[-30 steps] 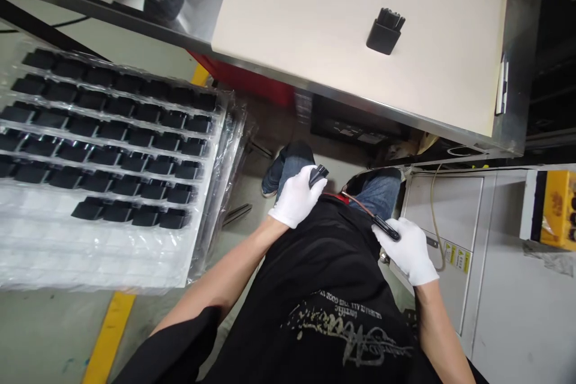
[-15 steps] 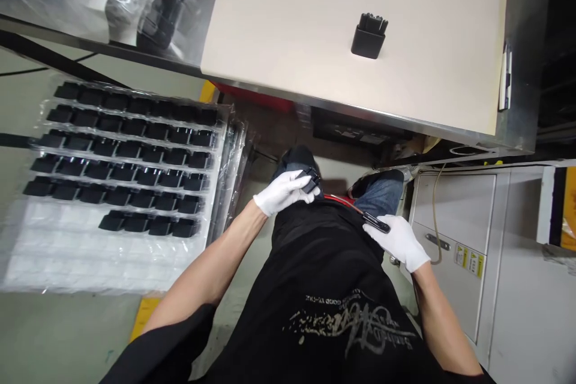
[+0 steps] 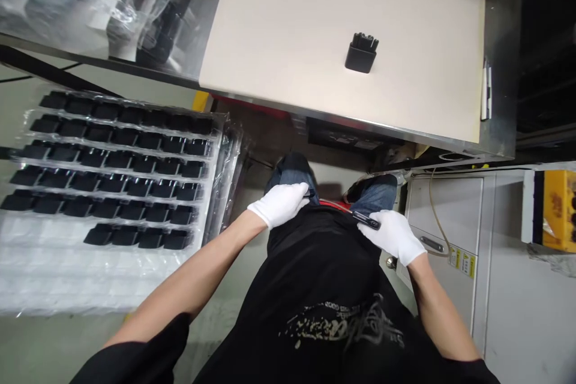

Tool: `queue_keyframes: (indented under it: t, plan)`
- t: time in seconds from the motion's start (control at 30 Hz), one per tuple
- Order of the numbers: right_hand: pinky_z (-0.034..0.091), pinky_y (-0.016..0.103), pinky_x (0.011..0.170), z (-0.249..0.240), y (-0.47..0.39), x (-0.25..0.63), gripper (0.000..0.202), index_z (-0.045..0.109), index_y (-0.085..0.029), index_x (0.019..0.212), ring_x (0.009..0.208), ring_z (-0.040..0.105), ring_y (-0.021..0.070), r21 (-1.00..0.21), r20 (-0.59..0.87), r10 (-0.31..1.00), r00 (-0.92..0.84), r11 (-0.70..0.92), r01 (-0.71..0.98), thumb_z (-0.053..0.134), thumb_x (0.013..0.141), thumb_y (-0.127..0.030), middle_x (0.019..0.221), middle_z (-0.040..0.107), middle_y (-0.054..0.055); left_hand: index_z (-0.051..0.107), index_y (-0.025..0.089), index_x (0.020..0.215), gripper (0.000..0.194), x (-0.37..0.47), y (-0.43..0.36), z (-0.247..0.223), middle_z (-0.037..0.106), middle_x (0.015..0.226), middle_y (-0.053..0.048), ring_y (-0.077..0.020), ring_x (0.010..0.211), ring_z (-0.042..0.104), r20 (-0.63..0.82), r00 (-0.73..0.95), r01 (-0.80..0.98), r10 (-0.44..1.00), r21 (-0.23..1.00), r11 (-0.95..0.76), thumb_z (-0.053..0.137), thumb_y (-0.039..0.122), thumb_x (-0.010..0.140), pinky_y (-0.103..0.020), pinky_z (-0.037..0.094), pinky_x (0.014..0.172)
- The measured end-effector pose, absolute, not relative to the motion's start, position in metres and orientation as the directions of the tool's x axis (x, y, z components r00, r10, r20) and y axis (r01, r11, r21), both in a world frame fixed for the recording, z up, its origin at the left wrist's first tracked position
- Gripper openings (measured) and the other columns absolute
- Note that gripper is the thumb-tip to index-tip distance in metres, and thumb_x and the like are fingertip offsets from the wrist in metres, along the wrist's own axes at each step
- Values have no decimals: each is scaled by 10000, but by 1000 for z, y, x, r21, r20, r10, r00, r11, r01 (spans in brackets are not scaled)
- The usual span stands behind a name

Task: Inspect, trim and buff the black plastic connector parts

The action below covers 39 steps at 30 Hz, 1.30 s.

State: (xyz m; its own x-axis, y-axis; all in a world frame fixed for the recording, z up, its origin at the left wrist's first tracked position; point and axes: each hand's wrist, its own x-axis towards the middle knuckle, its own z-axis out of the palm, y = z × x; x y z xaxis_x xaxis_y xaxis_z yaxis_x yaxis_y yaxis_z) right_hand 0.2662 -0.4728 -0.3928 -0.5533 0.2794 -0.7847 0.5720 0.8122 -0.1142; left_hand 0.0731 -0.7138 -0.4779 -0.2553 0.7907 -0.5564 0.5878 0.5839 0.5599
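Observation:
White gloves cover both hands. My left hand [image 3: 282, 204] is closed round a small black part [image 3: 309, 194], mostly hidden by the fingers, above my lap. My right hand [image 3: 393, 234] grips a black handled tool [image 3: 366, 219] at the right side of my lap. A thin red and metallic length [image 3: 335, 205] runs from the tool's left end toward my left hand. On the pale table surface stands a black holder [image 3: 360, 54] with several dark pieces sticking up from it.
At the left, a clear plastic tray [image 3: 135, 261] holds rows of black parts [image 3: 119, 159]. Plastic-wrapped items [image 3: 157, 24] lie at the upper left. The table's metal edge [image 3: 315, 114] runs ahead of my knees. A grey cabinet [image 3: 445, 204] stands at the right.
My left hand has turned over the black part, which shows less now. My right hand still grips the tool. The whole view has shifted slightly.

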Motion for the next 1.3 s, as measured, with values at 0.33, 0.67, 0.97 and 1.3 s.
queue_keyframes:
  t: [0.33, 0.67, 0.97, 1.3]
  plan:
    - [309, 286, 600, -380, -459, 292, 399, 629, -221, 656, 605, 503, 151, -169, -818, 306, -487, 681, 712, 611, 924, -517, 650, 640, 11, 607, 164, 1188, 499, 101, -720, -504, 777, 876, -77, -279, 828, 754, -562, -371, -208, 739, 826, 524, 650, 591, 932, -398, 560, 839]
    - [534, 348, 739, -383, -380, 321, 411, 787, -163, 930, 761, 675, 217, -597, -227, 801, -555, 335, 728, 755, 839, -563, 846, 765, 49, 692, 82, 945, 477, 111, -654, -410, 800, 987, -151, -205, 789, 776, -736, -312, -906, 601, 420, 44, 960, 386, 694, -284, 637, 734]
    - [589, 468, 1020, -428, -303, 271, 383, 761, -133, 996, 957, 744, 248, -752, 354, 907, -228, 421, 508, 743, 822, -474, 994, 780, 97, 669, 103, 833, 335, 109, -633, -314, 794, 846, -124, -209, 669, 762, -601, -344, -888, 722, 458, -41, 867, 372, 830, -275, 612, 631]
    - [562, 440, 1051, -468, -311, 272, 548, 732, -64, 1175, 1079, 728, 276, -747, 244, 953, -182, 304, 591, 644, 838, -488, 1188, 772, 195, 673, 124, 850, 317, 108, -644, -303, 798, 802, -139, -237, 653, 751, -562, -385, -829, 732, 559, -8, 820, 405, 855, -325, 583, 643]
